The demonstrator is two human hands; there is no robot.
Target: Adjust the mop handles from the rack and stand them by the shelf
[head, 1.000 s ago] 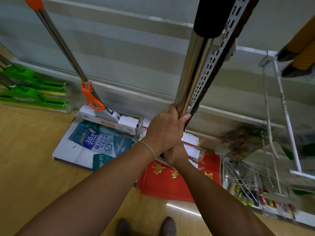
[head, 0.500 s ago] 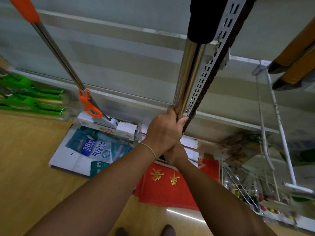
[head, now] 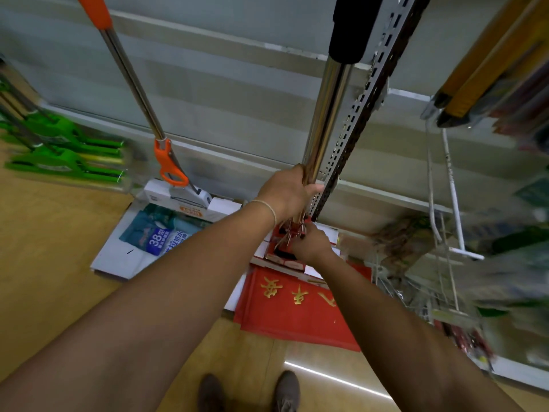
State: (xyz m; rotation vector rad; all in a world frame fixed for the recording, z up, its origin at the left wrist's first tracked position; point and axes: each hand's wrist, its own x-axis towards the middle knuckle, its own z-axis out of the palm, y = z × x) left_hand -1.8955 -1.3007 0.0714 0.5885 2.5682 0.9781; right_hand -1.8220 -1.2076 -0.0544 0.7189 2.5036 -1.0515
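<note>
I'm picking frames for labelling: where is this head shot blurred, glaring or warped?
Head view: motion blur smears the right-side shelf goods and the green mops at left; the left hand and steel mop handle stay fairly sharp; a ceiling light streaks glare on the floor; the wide lens makes the uprights fan outward.

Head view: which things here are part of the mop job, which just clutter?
Job: steel mop handle, left hand, right hand, orange-trimmed mop, shelf upright.
Clutter: red mat, green mops, printed cardboard box.
</note>
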